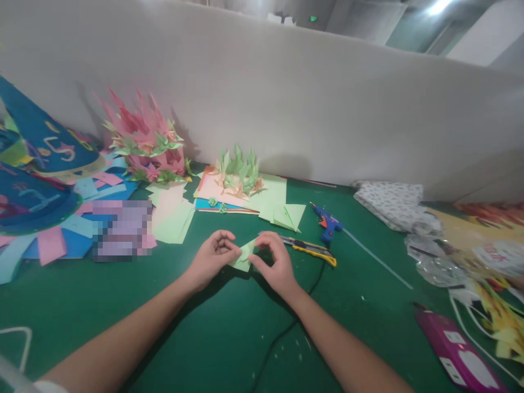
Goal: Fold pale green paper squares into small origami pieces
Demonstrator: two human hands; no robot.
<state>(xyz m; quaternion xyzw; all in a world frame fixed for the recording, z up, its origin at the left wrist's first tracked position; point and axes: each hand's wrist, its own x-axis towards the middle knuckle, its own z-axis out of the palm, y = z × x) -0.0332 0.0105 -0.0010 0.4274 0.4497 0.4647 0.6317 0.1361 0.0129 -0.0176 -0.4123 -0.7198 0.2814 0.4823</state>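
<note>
Between both hands, just above the green table, is a small folded piece of light green paper. My left hand pinches its left side between thumb and fingers. On the right side, my right hand holds the same paper with thumb and bent fingers. A yellow utility knife lies right beside my right hand. Beyond it rests a blue glue gun with a clear glue stick out of its back. Two small green paper roses sit on the stacked paper ahead.
A green paper crown stands on paper sheets at the back. Pink crowns and blue cone hats stand at left. A magenta power strip and plastic bags lie at right. A black cord crosses the table.
</note>
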